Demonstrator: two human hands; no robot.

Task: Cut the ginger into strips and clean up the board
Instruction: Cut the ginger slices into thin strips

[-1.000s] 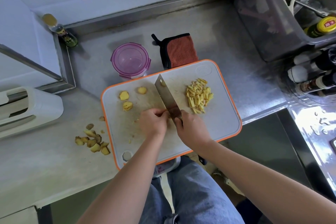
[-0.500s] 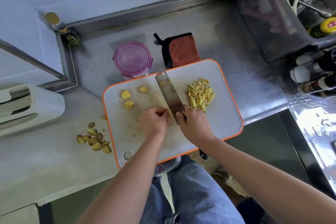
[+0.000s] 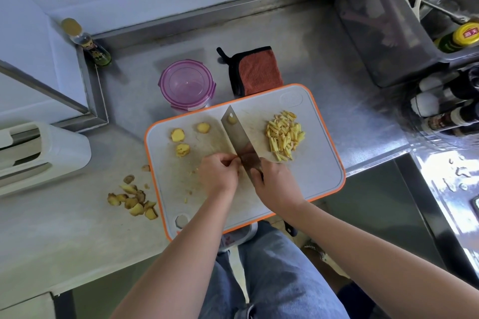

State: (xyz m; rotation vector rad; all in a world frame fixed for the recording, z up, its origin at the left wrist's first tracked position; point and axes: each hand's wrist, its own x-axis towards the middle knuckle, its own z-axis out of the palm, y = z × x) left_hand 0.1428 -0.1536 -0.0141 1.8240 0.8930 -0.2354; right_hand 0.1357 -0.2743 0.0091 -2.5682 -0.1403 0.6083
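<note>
The handle of the cleaver (image 3: 238, 134) was gripped tightly by the right hand (image 3: 277, 184), the fingers wrapped close up to the blade, so the handle itself was almost wholly hidden. The left hand (image 3: 219, 173) was held against the blade's left face with its fingers curled and the tips drawn together. Whether a piece of ginger was pinched beneath them could not be told, since the knuckles covered that spot.

Three ginger slices (image 3: 177, 134) were left uncut near the far left corner of the cutting board (image 3: 318, 163), and the ginger strips (image 3: 283, 134) were heaped toward its far right edge. A small yellow scrap was seen clinging to the blade near its tip.

The slices were judged to be light, stiff and moist, likely to slide under the edge. They would best be pinned flat from above, with fingertips tucked back from the blade.

Peel trimmings (image 3: 134, 201) were scattered on the counter (image 3: 51, 228) just beside the board's left edge. A lidded container (image 3: 187, 84) and a cloth (image 3: 256, 71) were set beyond its far edge. The board's near edge was partly covered by the forearms.
</note>
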